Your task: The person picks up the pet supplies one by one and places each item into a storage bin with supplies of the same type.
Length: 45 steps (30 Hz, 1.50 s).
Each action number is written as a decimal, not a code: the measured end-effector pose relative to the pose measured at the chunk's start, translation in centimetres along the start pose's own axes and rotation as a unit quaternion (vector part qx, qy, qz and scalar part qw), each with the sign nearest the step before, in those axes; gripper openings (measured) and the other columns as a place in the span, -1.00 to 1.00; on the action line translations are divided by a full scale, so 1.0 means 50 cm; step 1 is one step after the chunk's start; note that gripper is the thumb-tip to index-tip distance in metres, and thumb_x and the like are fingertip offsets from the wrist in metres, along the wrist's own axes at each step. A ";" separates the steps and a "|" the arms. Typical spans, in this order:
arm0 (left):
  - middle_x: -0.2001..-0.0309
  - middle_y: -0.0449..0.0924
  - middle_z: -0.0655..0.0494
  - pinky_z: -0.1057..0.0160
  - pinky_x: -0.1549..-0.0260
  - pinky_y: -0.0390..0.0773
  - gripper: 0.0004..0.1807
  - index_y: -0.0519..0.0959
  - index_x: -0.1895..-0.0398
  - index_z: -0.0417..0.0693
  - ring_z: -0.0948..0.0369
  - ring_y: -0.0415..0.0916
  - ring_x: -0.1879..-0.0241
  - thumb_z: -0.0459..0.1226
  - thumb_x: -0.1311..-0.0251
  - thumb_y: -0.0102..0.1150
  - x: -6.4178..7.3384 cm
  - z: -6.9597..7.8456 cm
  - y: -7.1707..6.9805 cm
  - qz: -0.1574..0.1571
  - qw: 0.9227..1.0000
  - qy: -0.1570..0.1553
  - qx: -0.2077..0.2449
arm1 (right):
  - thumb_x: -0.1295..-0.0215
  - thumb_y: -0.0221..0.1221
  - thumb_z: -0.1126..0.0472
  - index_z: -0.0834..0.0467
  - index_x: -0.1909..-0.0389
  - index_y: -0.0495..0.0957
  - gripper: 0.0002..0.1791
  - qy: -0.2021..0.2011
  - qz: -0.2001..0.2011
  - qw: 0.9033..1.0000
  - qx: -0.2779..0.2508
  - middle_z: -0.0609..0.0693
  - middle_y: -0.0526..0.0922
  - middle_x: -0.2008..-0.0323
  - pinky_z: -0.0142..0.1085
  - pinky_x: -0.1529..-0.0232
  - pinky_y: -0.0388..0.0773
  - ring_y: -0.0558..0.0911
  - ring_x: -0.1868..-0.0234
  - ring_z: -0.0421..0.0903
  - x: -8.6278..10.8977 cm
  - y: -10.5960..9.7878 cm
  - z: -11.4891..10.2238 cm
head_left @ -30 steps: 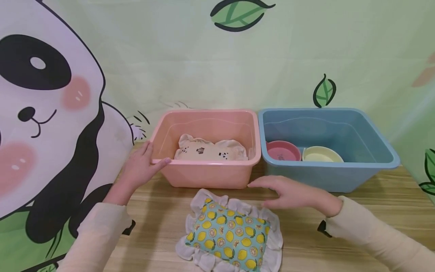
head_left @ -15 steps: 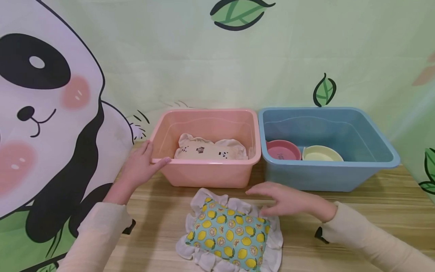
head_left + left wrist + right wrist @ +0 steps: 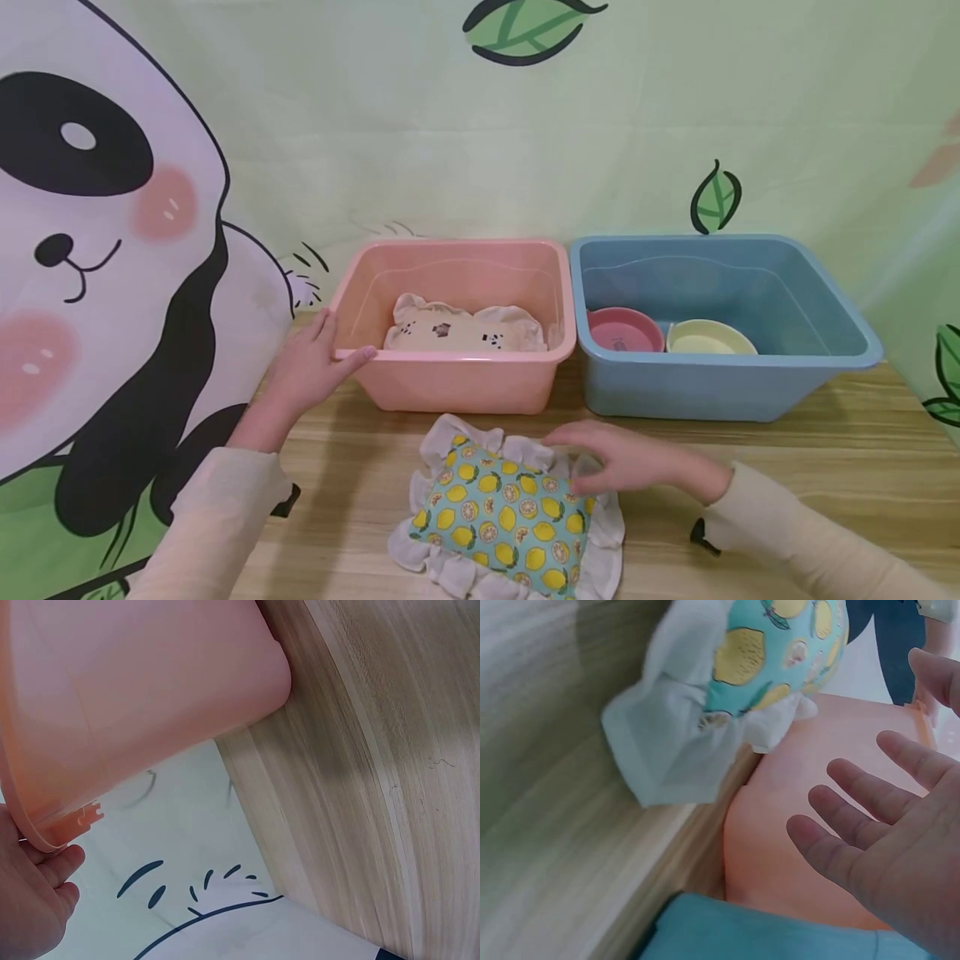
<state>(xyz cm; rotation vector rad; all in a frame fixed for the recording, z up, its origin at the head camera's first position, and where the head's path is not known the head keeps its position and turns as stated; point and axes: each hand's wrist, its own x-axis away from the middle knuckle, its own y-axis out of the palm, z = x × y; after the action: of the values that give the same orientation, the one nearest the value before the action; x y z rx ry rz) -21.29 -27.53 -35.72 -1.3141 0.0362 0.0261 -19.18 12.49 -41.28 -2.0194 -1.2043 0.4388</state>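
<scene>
My left hand (image 3: 306,367) holds the corner of the pink plastic tub (image 3: 457,385), thumb over the rim; in the left wrist view its fingers (image 3: 64,866) curl under the tub's lip. In front of that tub a small lemon-print pillow (image 3: 502,517) with a white ruffled edge lies on the table. Over the pillow's upper right corner hovers my right hand (image 3: 626,457), holding nothing. The right wrist view has its fingers (image 3: 855,817) spread and loosely extended, apart from the ruffle (image 3: 679,746). Inside the pink tub rests a cream pillow (image 3: 465,329) with small animal prints.
A blue tub (image 3: 697,390) stands right beside the pink one, with a red round dish (image 3: 624,331) and a pale yellow dish (image 3: 711,337) in it. Behind the wooden table (image 3: 337,517) hangs a printed panda backdrop (image 3: 420,150).
My right hand has come down toward me, from near the tubs' front to over the pillow's upper right corner. The left hand stays on the pink tub's rim.
</scene>
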 end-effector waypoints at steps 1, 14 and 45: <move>-0.35 -0.16 -0.30 -0.21 -0.16 0.05 0.12 -0.17 -0.34 -0.32 -0.25 -0.07 -0.27 0.39 0.01 -0.29 0.000 0.000 0.000 -0.001 1.000 0.000 0.000 | -0.09 0.17 0.13 0.21 -0.15 0.31 -0.42 0.003 -0.001 1.000 -0.008 0.14 0.36 -0.16 0.07 -0.09 0.29 0.32 -0.16 0.12 0.001 0.003 0.001; -0.35 -0.18 -0.29 -0.23 -0.15 0.05 0.11 -0.19 -0.34 -0.30 -0.25 -0.08 -0.27 0.37 0.00 -0.24 0.001 0.005 -0.004 -0.004 1.000 -0.009 0.009 | -0.09 0.17 0.05 0.15 -0.20 0.26 -0.36 0.056 -0.030 0.995 -0.072 0.10 0.27 -0.23 0.12 -0.15 0.20 0.22 -0.24 0.12 0.007 0.022 0.013; -0.36 -0.19 -0.27 -0.24 -0.15 0.04 0.13 -0.20 -0.35 -0.29 -0.25 -0.09 -0.28 0.40 0.03 -0.26 0.001 0.002 0.001 -0.002 1.000 -0.007 0.019 | -0.06 0.20 -0.03 0.09 -0.22 0.24 -0.30 0.053 -0.059 0.993 -0.088 0.08 0.25 -0.24 -0.03 -0.19 0.21 0.23 -0.24 0.08 0.000 0.072 0.033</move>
<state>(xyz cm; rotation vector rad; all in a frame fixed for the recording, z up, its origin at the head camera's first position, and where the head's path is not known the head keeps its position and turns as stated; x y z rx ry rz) -21.25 -27.43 -35.76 -1.2765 0.0226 0.0307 -17.97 12.12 -45.04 -2.0757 -1.3276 0.1712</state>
